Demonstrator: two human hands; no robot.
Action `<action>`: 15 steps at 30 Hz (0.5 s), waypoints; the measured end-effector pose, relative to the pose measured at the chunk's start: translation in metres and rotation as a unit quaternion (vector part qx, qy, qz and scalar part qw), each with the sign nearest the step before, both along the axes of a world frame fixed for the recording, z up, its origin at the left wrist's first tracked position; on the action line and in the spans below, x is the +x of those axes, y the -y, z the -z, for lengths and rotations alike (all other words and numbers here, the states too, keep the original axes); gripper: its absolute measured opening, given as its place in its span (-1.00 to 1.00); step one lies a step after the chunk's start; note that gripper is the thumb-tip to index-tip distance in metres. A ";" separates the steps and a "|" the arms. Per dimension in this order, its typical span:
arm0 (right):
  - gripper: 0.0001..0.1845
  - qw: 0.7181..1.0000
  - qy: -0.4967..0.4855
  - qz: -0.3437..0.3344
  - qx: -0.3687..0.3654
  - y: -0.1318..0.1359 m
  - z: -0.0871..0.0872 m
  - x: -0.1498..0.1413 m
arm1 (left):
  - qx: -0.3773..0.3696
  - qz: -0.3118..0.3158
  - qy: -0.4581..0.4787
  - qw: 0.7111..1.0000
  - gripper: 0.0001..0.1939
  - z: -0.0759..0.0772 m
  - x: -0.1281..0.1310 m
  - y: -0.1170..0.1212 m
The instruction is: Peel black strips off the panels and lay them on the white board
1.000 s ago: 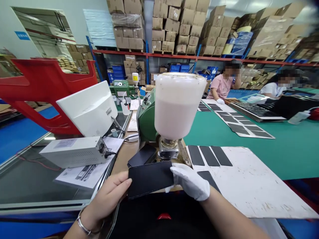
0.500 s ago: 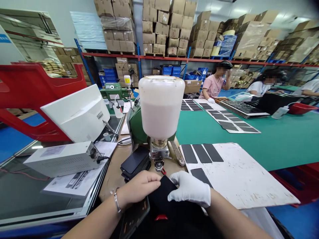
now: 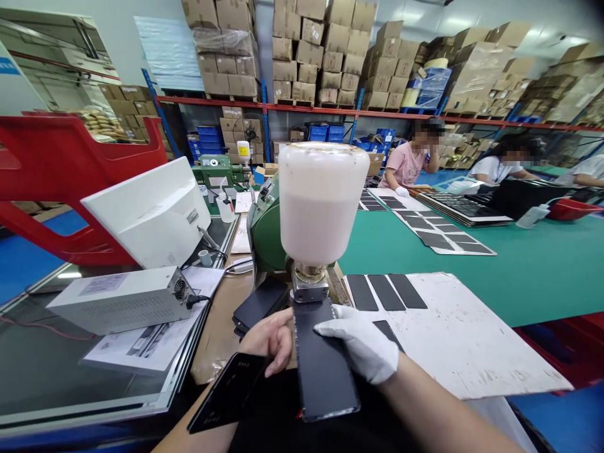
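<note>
My right hand (image 3: 361,343), in a white glove, grips a dark rectangular panel (image 3: 325,365), thumb on its upper face. The panel is tilted toward me, its far end at the metal head (image 3: 310,286) below a large pale bottle (image 3: 323,207) of the green machine (image 3: 265,233). My bare left hand (image 3: 271,340) is beside the panel's left edge, fingers apart and loosely bent; one fingertip is at or very near the edge. A flat black phone-like slab (image 3: 229,391) lies over my left wrist; how it stays there is hidden.
A stack of dark panels (image 3: 262,303) lies left of the metal head. On the right, a white board (image 3: 472,340) bears several dark panels. A grey power box (image 3: 123,302) and white monitor (image 3: 146,214) stand left. A person in pink (image 3: 404,165) sits across the green table (image 3: 377,242).
The panel has come up to the machine's head and now shows its broad face. My left hand has moved off its corner and turned; the black slab has swung into fuller view.
</note>
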State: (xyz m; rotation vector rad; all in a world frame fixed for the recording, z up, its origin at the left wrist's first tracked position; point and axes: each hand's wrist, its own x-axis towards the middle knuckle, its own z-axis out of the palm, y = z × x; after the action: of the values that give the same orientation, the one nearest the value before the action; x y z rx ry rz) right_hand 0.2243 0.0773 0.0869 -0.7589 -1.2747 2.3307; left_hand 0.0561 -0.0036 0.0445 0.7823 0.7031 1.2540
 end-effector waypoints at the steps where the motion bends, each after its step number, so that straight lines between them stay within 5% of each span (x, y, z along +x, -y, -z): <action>1: -0.70 1.000 -0.021 -0.014 0.006 0.004 0.000 -0.010 | 0.008 -0.010 0.012 1.000 -0.47 0.000 -0.007 0.008; 8: -0.61 0.993 -0.028 -0.107 0.047 0.032 0.005 -0.057 | 0.139 -0.058 0.119 0.981 -0.53 0.021 -0.046 0.064; 12: -0.59 0.981 -0.052 -0.147 0.118 0.028 0.007 -0.046 | 0.131 -0.053 0.117 0.983 -0.56 0.030 -0.040 0.071; 15: -0.56 0.971 -0.012 -0.169 0.171 0.006 0.009 -0.016 | 0.050 -0.026 0.121 0.991 -0.61 0.048 -0.025 0.061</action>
State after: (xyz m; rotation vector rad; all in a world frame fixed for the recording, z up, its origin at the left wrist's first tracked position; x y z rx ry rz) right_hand 0.2079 0.0714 0.0781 -0.4237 -1.8525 2.2592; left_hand 0.0314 -0.0644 -0.0034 0.6809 0.4698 1.4127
